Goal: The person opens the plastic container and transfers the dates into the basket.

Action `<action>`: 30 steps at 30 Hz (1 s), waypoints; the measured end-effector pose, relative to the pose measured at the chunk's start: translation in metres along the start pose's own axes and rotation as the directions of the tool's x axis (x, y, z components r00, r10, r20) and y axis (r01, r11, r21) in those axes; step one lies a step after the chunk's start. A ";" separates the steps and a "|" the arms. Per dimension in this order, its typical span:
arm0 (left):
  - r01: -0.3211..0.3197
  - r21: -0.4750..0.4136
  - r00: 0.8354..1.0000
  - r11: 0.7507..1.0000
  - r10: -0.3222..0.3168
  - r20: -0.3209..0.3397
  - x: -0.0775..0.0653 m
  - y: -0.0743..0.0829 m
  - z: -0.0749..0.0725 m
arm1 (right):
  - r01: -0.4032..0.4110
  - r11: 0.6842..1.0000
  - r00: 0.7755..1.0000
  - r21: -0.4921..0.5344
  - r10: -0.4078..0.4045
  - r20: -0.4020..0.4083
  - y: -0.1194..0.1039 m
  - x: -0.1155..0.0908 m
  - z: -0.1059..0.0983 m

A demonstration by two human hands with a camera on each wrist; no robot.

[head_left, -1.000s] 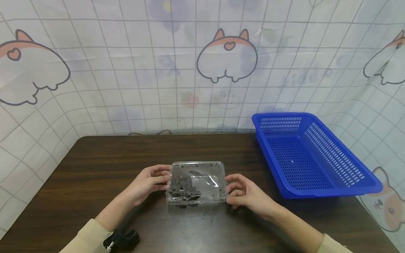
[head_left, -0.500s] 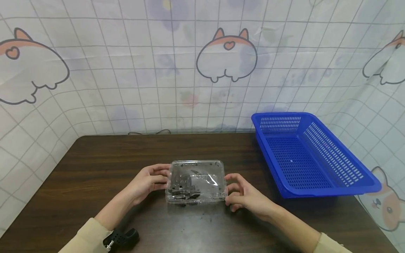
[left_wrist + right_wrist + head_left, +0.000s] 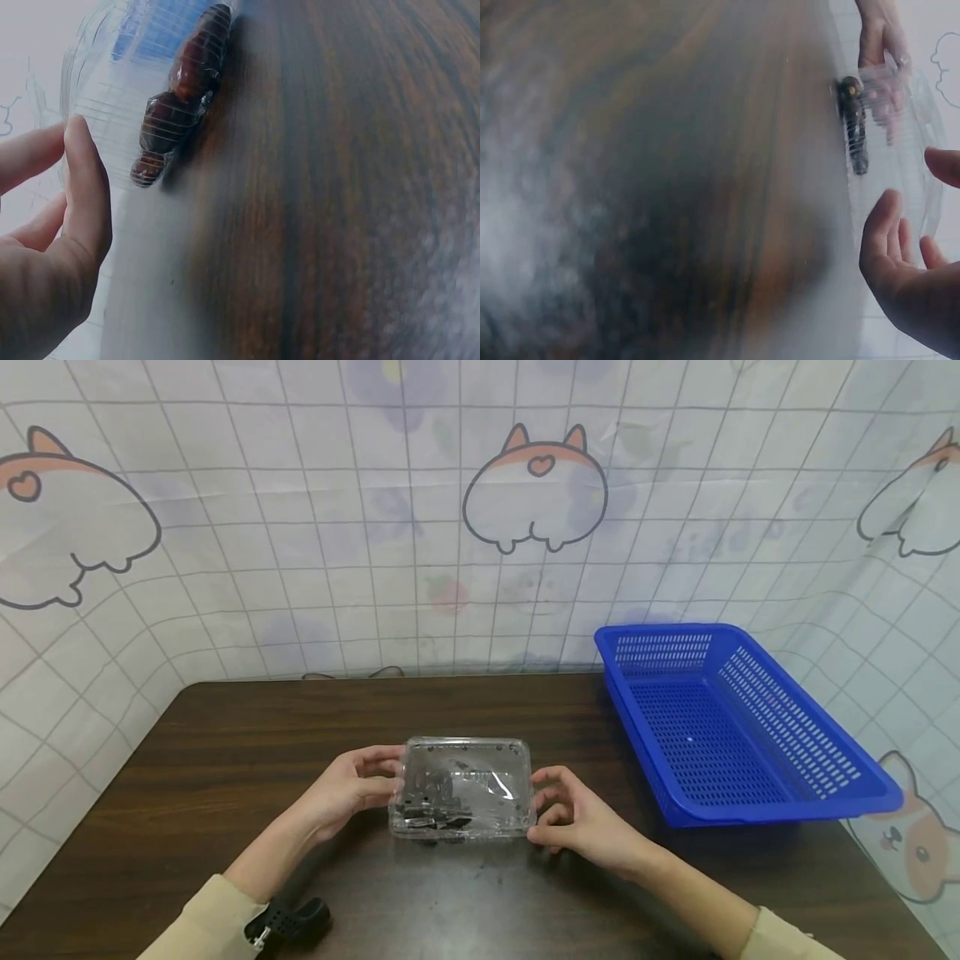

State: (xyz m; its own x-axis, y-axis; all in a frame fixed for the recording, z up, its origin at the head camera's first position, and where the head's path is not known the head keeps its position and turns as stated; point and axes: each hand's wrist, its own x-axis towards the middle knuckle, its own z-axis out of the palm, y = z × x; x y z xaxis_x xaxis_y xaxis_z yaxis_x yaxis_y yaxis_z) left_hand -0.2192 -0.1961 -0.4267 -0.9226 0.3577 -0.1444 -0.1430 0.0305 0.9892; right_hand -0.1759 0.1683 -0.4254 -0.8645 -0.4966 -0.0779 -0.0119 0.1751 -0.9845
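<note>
A clear plastic clamshell box (image 3: 480,781) rests on the dark wooden table. Dark brown, lumpy pieces (image 3: 176,112) lie inside it, seen through the ribbed wall in the left wrist view and mostly at the left half of the box. My left hand (image 3: 341,793) grips the left side, thumb and fingertips at the rim. At the opposite side, my right hand (image 3: 585,818) has bent fingers along the edge and its thumb at the near right corner. The right wrist view shows that hand (image 3: 907,262) beside the clear wall.
A blue plastic basket (image 3: 780,814) with slotted walls stands at the right of the table (image 3: 300,718). A black strap (image 3: 288,927) is near the left sleeve. A cloth with a grid and cartoon dogs hangs behind the table.
The box and both hands stay almost in place. The right thumb has shifted slightly left onto the near corner of the box.
</note>
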 end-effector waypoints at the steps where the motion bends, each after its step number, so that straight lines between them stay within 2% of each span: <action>1: 0.000 0.001 1.000 1.000 0.000 -0.002 0.000 0.000 0.000 | 0.021 0.999 1.000 -0.042 -0.021 -0.016 0.000 0.000 0.000; 5: 0.000 0.003 1.000 1.000 0.000 -0.008 0.001 0.002 0.001 | 0.121 0.970 0.990 -0.212 -0.132 -0.039 0.000 0.001 0.000; 10: -0.009 0.004 1.000 1.000 0.009 0.000 0.000 0.005 0.002 | 0.244 0.888 0.963 -0.389 -0.269 -0.010 0.000 0.002 0.002; 14: -0.012 0.009 1.000 1.000 0.012 0.014 0.000 0.006 0.002 | 0.264 0.834 0.949 -0.485 -0.315 -0.024 -0.002 0.001 0.004; 16: -0.014 0.014 1.000 1.000 0.014 0.019 0.001 0.006 0.002 | 0.287 0.790 0.935 -0.542 -0.354 -0.022 -0.003 0.002 0.005; 18: -0.015 0.018 1.000 1.000 0.014 0.015 0.000 0.005 0.002 | 0.324 0.713 0.911 -0.621 -0.413 0.001 -0.004 0.001 0.005; 19: -0.014 0.020 1.000 1.000 0.014 0.011 0.001 0.005 0.002 | 0.345 0.665 0.895 -0.662 -0.445 0.020 -0.005 0.001 0.005; 21: -0.012 0.023 1.000 1.000 0.011 0.005 0.001 0.005 0.001 | 0.395 0.546 0.854 -0.739 -0.514 0.076 -0.006 0.001 0.006; 23: -0.008 0.022 1.000 1.000 0.008 -0.003 0.001 0.004 0.001 | 0.440 0.411 0.804 -0.798 -0.576 0.147 -0.008 0.001 0.007; 26: -0.006 0.025 1.000 1.000 0.007 -0.007 0.001 0.004 0.000 | 0.488 0.241 0.735 -0.839 -0.632 0.246 -0.011 0.002 0.009; 30: -0.005 0.036 1.000 0.999 0.005 -0.008 0.000 0.005 -0.001 | 0.497 0.100 0.689 -0.862 -0.648 0.323 -0.014 0.003 0.009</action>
State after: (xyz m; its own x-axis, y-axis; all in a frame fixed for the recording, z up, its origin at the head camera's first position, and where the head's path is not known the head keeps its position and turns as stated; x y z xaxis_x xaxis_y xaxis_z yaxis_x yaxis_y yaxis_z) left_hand -0.2197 -0.1968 -0.4222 -0.9262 0.3503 -0.1394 -0.1254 0.0624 0.9901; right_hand -0.1740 0.1564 -0.4133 -0.4261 -0.7304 0.5338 -0.8642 0.5031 -0.0014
